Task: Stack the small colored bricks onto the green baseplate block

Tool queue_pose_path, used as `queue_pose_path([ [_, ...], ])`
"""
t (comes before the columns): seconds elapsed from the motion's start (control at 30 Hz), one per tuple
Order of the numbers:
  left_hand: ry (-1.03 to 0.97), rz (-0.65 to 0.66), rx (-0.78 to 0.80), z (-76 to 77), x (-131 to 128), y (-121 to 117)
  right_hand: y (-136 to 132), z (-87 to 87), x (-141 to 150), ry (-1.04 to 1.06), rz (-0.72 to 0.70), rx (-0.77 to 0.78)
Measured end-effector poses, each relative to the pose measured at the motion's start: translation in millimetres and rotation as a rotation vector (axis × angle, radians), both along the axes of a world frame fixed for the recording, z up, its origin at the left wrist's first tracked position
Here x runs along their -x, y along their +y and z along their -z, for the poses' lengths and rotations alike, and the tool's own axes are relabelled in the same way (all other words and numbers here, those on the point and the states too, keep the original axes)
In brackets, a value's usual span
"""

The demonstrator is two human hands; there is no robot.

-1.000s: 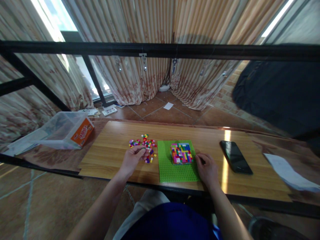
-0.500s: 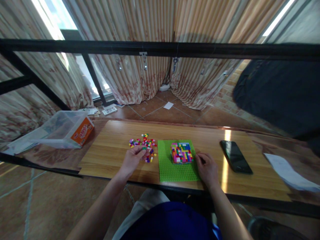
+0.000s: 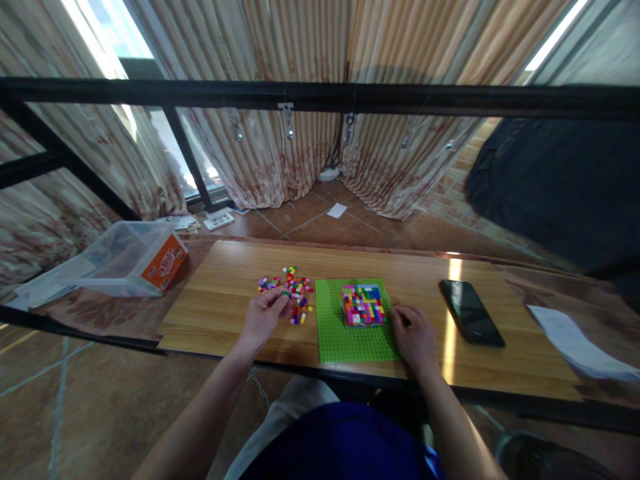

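Observation:
My left hand (image 3: pixel 266 313) is closed in a pinch on a small green brick (image 3: pixel 285 293), just over the near left side of a pile of loose coloured bricks (image 3: pixel 300 287). To the right of the pile lies a green baseplate (image 3: pixel 330 340). A square block of many-coloured bricks (image 3: pixel 363 305) is built up on it. My right hand (image 3: pixel 414 335) rests at the baseplate's right edge with its fingers curled, close beside the built block. Whether those fingers hold anything is hidden.
A black phone (image 3: pixel 471 313) lies on the wooden board (image 3: pixel 210 293) to the right, with white paper (image 3: pixel 580 343) beyond it. At the far left stands a clear plastic box (image 3: pixel 125 260) with an orange label. A dark metal bar (image 3: pixel 320 99) crosses ahead, before striped curtains.
My left hand has shifted slightly up and left with the green brick between its fingertips. My right hand stays where it was.

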State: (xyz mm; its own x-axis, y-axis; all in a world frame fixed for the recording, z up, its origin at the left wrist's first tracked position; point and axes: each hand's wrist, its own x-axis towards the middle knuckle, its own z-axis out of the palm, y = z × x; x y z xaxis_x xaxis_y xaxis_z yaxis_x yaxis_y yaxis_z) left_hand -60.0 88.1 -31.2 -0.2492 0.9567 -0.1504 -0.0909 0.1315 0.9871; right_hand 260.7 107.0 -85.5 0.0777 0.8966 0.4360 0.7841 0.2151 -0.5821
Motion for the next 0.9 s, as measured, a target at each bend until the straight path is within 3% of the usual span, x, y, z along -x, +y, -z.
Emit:
queue_pose_path([
  [0.13, -0.001, -0.038, -0.002, -0.8, 0.6, 0.2, -0.2, -0.3, 0.0, -0.003, 0.004, 0.003],
  [0.27, 0.029, 0.053, 0.036, 2.9, 0.4, 1.6, 0.5, 0.5, -0.5, 0.0, -0.002, 0.001],
  [0.57, 0.39, 0.159, 0.1, 12.9, 8.6, 13.8, 1.3, 2.9, -1.4, -0.006, -0.004, -0.006],
  [0.77, 0.355, 0.15, 0.199, 13.1, 8.0, 17.3, 0.4, 0.5, -0.4, -0.006, 0.002, 0.011],
  [0.9, 0.273, 0.132, 0.183, 18.9, 9.7, 17.9, 0.0, -0.2, -0.2, -0.003, 0.01, 0.02],
])
